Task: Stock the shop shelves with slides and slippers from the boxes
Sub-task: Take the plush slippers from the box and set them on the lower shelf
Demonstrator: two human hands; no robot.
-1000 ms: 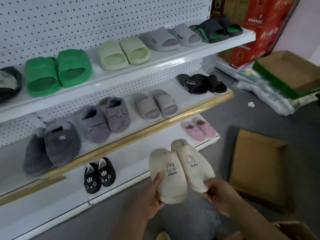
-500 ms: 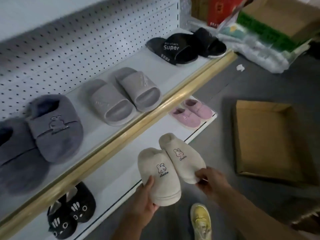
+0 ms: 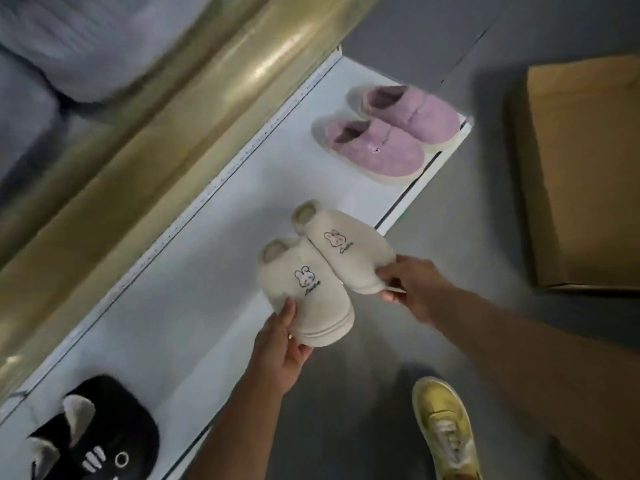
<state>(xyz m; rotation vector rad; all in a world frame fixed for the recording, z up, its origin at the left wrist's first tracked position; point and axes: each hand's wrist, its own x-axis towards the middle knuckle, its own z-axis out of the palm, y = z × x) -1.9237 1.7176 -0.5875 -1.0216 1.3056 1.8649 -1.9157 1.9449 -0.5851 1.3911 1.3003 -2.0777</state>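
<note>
Over the bottom shelf (image 3: 207,271), gripping one cream slipper (image 3: 306,292) by the toe in left hand (image 3: 284,351), pinching the other cream slipper (image 3: 346,252) in right hand (image 3: 412,289). Risking a slip off the shelf lip, or crowding the pink pair (image 3: 384,136) beyond.

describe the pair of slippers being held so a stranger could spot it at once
Find the white bottom shelf under the gold rail. Above its front edge, the left hand and right hand hold the cream slippers. Unlike the pink slippers and black cat slipper, each shows a small embroidered bunny.
</note>
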